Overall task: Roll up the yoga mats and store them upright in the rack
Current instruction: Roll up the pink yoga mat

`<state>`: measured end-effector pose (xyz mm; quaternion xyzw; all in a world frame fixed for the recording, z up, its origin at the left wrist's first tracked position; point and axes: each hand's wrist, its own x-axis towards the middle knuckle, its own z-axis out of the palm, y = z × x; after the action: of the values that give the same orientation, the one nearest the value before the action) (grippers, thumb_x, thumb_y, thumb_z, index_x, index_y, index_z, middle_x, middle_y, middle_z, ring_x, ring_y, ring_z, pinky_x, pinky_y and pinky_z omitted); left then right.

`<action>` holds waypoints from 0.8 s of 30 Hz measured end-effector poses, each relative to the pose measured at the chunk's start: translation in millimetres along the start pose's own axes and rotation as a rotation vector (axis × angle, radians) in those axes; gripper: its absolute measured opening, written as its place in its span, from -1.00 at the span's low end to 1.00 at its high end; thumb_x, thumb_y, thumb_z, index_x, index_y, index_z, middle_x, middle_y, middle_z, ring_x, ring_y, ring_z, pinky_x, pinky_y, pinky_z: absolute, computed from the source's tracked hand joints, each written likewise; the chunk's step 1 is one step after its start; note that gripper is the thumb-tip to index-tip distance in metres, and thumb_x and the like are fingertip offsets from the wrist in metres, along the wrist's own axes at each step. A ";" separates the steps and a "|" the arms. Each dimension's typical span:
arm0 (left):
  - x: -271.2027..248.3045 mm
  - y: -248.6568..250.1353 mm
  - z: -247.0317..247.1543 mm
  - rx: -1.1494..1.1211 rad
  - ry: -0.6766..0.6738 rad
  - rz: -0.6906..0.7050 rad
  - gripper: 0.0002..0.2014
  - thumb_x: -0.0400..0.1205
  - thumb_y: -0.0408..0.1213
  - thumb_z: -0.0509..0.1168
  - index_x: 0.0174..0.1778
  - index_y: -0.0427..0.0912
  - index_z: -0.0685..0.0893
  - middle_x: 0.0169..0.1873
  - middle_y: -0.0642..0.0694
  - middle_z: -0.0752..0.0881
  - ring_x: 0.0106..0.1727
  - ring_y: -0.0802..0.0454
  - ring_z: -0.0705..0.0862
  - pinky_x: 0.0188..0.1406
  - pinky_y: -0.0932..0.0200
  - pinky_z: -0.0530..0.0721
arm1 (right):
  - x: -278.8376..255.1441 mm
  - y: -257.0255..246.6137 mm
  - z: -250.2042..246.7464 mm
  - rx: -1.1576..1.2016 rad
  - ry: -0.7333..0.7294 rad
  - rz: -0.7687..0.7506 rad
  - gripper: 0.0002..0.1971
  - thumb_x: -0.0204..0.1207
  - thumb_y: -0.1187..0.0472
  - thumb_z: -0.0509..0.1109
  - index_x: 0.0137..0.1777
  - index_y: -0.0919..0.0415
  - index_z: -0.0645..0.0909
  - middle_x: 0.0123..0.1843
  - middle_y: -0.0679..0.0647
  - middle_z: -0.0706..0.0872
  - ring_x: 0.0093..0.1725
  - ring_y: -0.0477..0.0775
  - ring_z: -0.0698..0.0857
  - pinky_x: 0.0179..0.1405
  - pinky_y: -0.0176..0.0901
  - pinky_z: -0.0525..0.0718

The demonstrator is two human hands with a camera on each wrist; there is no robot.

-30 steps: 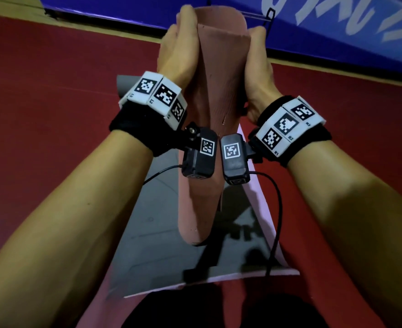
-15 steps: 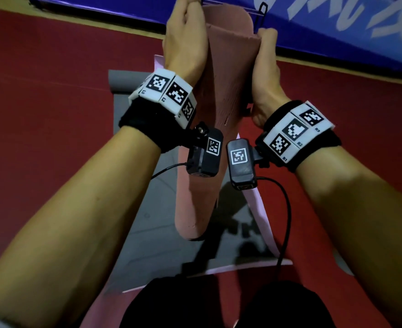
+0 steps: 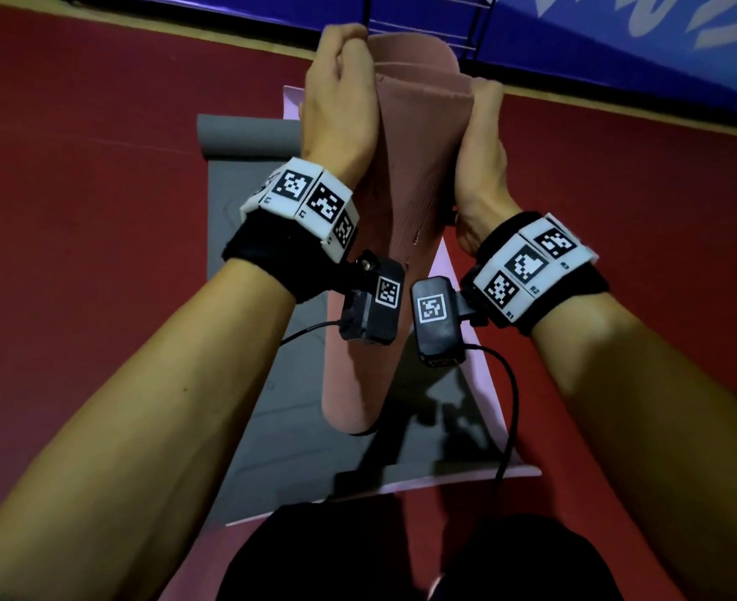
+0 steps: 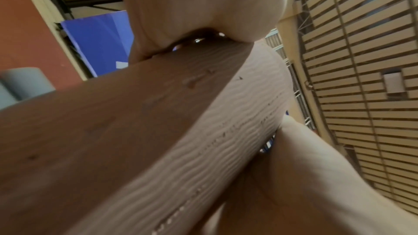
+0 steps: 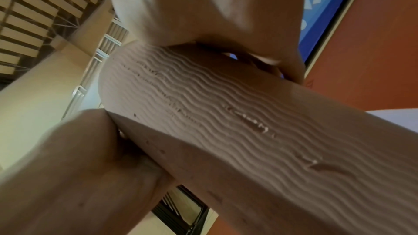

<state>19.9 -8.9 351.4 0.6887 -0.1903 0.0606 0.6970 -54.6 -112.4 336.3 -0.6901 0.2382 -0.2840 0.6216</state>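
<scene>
Two hands, my left hand [image 3: 340, 119] and right hand [image 3: 481, 162], wrap the rolled pink mat [image 3: 405, 188] near its top, upright above the grey mat [image 3: 271, 383] (soft, light, ridged, I judge).

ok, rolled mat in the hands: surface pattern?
Wavy ribbed texture on the dusty-pink rolled mat, clearest in right wrist view.

Dusty-pink wave-ribbed rolled mat [image 3: 405, 175], grey mat [image 3: 271, 409], red floor [image 3: 76, 210], blue banner [image 3: 618, 32]

The thin black wire rack [image 3: 479, 19] is cut off by the head view's top edge; the rolled dusty-pink ribbed mat [image 3: 410, 175] hides its lower part, perhaps its base.
</scene>
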 end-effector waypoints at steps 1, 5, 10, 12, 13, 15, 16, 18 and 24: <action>-2.1 -6.4 1.4 -0.024 0.008 -0.009 -0.73 0.80 -0.30 -0.02 0.17 -0.04 0.59 -0.12 0.22 0.64 -0.09 0.45 0.58 0.00 0.46 0.56 | -0.7 6.7 -0.2 0.015 -0.005 -0.015 -0.44 0.56 -0.39 0.09 0.06 -0.06 0.80 0.09 -0.11 0.85 0.17 -0.05 0.77 0.37 0.16 0.67; -6.5 -20.3 7.0 -0.070 0.015 0.005 -0.74 0.77 -0.33 0.01 0.17 -0.07 0.60 -0.08 0.21 0.66 -0.04 0.44 0.60 0.02 0.47 0.55 | -7.9 19.9 -4.2 0.009 -0.003 -0.032 -0.37 0.63 -0.39 0.01 0.27 -0.02 0.74 0.22 -0.07 0.81 0.24 -0.07 0.73 0.41 0.08 0.64; 0.3 -9.7 9.5 -0.031 -0.022 -0.016 -0.76 0.74 -0.35 0.08 0.03 -0.03 0.65 -0.16 0.21 0.65 -0.09 0.36 0.59 0.08 0.38 0.54 | -9.2 6.5 -16.2 -0.057 -0.108 0.040 -0.39 0.56 -0.47 0.08 0.17 -0.07 0.75 0.13 -0.10 0.84 0.14 -0.08 0.77 0.31 0.14 0.69; 3.3 -8.2 9.0 -0.037 -0.019 -0.021 -0.78 0.68 -0.32 0.10 -0.09 -0.04 0.66 -0.20 0.15 0.67 -0.13 0.29 0.60 0.12 0.28 0.56 | -9.3 3.1 -18.0 -0.040 -0.169 0.057 -0.41 0.62 -0.45 0.08 0.25 -0.10 0.74 0.13 -0.12 0.84 0.15 -0.09 0.78 0.29 0.13 0.70; 2.9 -7.8 9.2 -0.055 -0.014 -0.014 -0.79 0.65 -0.30 0.11 -0.14 -0.08 0.66 -0.22 0.09 0.67 -0.15 0.23 0.59 0.08 0.23 0.58 | -8.8 3.0 -18.9 -0.032 -0.178 0.064 -0.37 0.62 -0.47 0.06 0.30 -0.10 0.73 0.16 -0.12 0.83 0.18 -0.09 0.78 0.31 0.14 0.69; 2.1 -7.9 9.4 -0.080 -0.002 -0.021 -0.81 0.68 -0.29 0.12 -0.17 -0.12 0.61 -0.23 0.02 0.63 -0.16 0.15 0.57 -0.02 0.17 0.57 | -8.2 0.0 -19.5 -0.021 -0.177 0.075 -0.30 0.61 -0.50 0.00 0.41 -0.09 0.68 0.27 -0.07 0.79 0.28 -0.03 0.73 0.38 0.22 0.63; 1.4 -7.6 9.4 -0.080 0.003 -0.035 -0.81 0.70 -0.29 0.13 -0.18 -0.12 0.59 -0.23 0.01 0.62 -0.16 0.14 0.57 -0.05 0.17 0.55 | -8.1 -2.6 -20.5 -0.009 -0.179 0.085 -0.30 0.60 -0.51 -0.01 0.42 -0.09 0.67 0.30 -0.05 0.77 0.32 0.02 0.70 0.39 0.27 0.60; 1.9 -6.9 9.3 -0.080 0.015 -0.061 -0.77 0.72 -0.28 0.16 -0.24 -0.09 0.59 -0.24 0.07 0.64 -0.16 0.16 0.58 -0.05 0.19 0.55 | -6.1 -8.4 -23.5 0.001 -0.161 0.148 -0.40 0.64 -0.46 0.01 0.21 -0.12 0.73 0.18 -0.03 0.80 0.24 0.08 0.72 0.25 0.24 0.66; -0.9 -8.3 9.7 -0.093 0.004 -0.072 -0.75 0.75 -0.25 0.14 -0.05 -0.06 0.75 -0.16 0.14 0.74 0.00 0.17 0.70 0.17 0.12 0.65 | -0.1 -9.1 -26.0 -0.015 -0.076 0.214 -0.60 0.62 -0.26 0.14 -0.14 -0.08 0.71 -0.17 -0.10 0.79 -0.02 0.05 0.71 0.02 0.14 0.69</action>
<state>20.1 -18.6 343.1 0.6620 -0.1665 0.0281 0.7303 -72.7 -130.1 347.1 -0.6758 0.2889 -0.1878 0.6516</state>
